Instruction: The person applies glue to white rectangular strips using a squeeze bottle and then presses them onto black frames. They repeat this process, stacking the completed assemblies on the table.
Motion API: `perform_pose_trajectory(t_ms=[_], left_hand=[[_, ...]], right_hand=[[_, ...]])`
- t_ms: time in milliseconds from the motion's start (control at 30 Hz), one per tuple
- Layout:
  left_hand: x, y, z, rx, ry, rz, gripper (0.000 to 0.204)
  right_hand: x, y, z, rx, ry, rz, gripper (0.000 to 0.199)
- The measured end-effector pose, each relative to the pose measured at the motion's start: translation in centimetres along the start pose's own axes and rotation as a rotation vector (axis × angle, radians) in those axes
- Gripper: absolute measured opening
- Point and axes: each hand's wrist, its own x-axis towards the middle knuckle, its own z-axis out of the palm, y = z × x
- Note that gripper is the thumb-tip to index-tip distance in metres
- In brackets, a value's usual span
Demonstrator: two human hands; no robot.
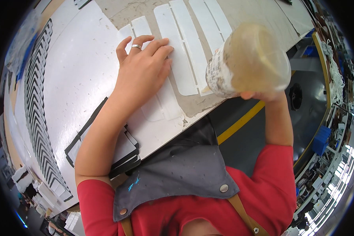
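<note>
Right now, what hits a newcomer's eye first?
The big cloudy tan bottle, tilted in the right hand, right of centre. Next, the left hand, upper centre, fingers spread over the white panels. Far left, a long overlapping row of black-edged pieces.

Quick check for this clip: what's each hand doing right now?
Left hand: open, fingers spread over the white panels, gripping nothing visible.
Right hand: closed, holding a translucent plastic bottle.

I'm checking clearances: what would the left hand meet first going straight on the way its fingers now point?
The left hand would probably meet the middle white strips first, lying flat just ahead; whether it already touches them is unclear.
</note>
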Motion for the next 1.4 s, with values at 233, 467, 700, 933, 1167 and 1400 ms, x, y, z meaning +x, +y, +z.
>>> perform_pose_trajectory(t_ms=[233,467,700,933,1167,1400], left_hand=[[-0.1,0.0,0.0,-0.018,0.003,0.002,0.020],[0.0,-0.2,0.2,-0.052,0.014,0.000,0.020],[0.0,0.1,-0.4,-0.034,-0.043,-0.022,0.022],[0.0,0.1,-0.3,-0.064,-0.036,-0.029,0.021],[0.1,0.3,-0.3,-0.062,-0.024,-0.027,0.022],[0.1,0.5,-0.3,-0.035,-0.037,-0.033,0.026]], right_hand=[[-1.1,-1.1,-1.4,-0.163,-0.044,0.026,0.099],[2.3,2.1,-3.2,-0.014,0.298,0.049,0.059],[11.7,9.0,-1.7,0.036,0.380,0.020,0.026],[12.3,9.9,-1.3,-0.057,0.437,0.050,0.026],[11.8,9.8,-2.7,-0.034,0.459,0.078,0.030],[9.1,8.7,-3.0,0.008,0.471,0.200,0.032]])
